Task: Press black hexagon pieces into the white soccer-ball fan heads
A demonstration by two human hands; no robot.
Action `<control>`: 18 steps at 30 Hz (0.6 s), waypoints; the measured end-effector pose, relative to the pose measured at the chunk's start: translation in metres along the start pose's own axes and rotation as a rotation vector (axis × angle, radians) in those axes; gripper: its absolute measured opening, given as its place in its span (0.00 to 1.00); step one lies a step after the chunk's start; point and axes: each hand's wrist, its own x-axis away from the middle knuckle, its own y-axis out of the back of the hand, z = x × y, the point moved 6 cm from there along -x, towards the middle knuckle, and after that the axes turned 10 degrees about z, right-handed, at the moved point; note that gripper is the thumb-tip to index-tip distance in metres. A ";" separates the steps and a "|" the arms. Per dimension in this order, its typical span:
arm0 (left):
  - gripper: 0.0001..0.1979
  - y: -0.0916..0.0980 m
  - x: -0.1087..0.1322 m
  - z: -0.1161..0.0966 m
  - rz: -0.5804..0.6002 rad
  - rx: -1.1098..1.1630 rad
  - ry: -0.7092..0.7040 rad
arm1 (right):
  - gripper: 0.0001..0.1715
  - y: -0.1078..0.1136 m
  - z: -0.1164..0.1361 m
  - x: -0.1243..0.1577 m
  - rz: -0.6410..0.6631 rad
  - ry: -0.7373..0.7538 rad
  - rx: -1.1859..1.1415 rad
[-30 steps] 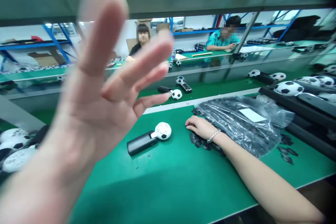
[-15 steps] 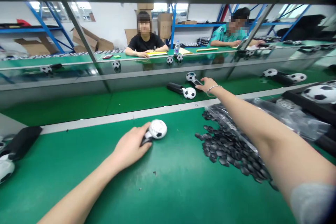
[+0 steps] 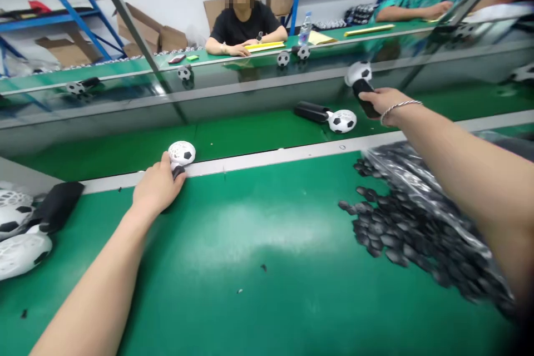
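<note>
Ball-headed devices (image 3: 25,256), patterned like footballs, lie clustered on a green bench (image 3: 208,300) to the left of the person's left hand (image 3: 156,186). That hand is closed around the black handle of another device (image 3: 182,153), whose white head sticks out just beyond the fingers. Between the hands, nearer the right one, a third device (image 3: 342,122) lies in a green channel (image 3: 246,130), while farther off sits a co-worker (image 3: 248,25) in a black shirt. The right hand (image 3: 381,101) grips the dark handle of a tilted device (image 3: 359,73), its head raised above the fingers. Closer to the viewer than the right hand, small black pieces (image 3: 387,228) lie heaped beside a clear bag (image 3: 417,178).
</note>
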 end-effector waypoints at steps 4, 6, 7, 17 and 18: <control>0.35 0.016 0.019 -0.026 -0.185 0.129 -0.104 | 0.13 -0.047 0.053 0.092 0.012 -0.163 -0.309; 0.37 0.017 0.040 -0.061 -0.168 0.450 -0.265 | 0.14 -0.095 0.079 0.138 0.077 -0.188 -0.431; 0.38 0.012 0.052 -0.083 -0.041 0.689 -0.356 | 0.14 -0.120 0.090 0.158 0.105 -0.187 -0.474; 0.18 0.000 0.128 -0.169 0.561 1.555 -0.408 | 0.20 -0.172 0.149 0.229 0.479 0.152 -0.146; 0.19 0.003 0.126 -0.161 0.549 1.479 -0.427 | 0.20 -0.150 0.157 0.233 0.374 0.159 -0.142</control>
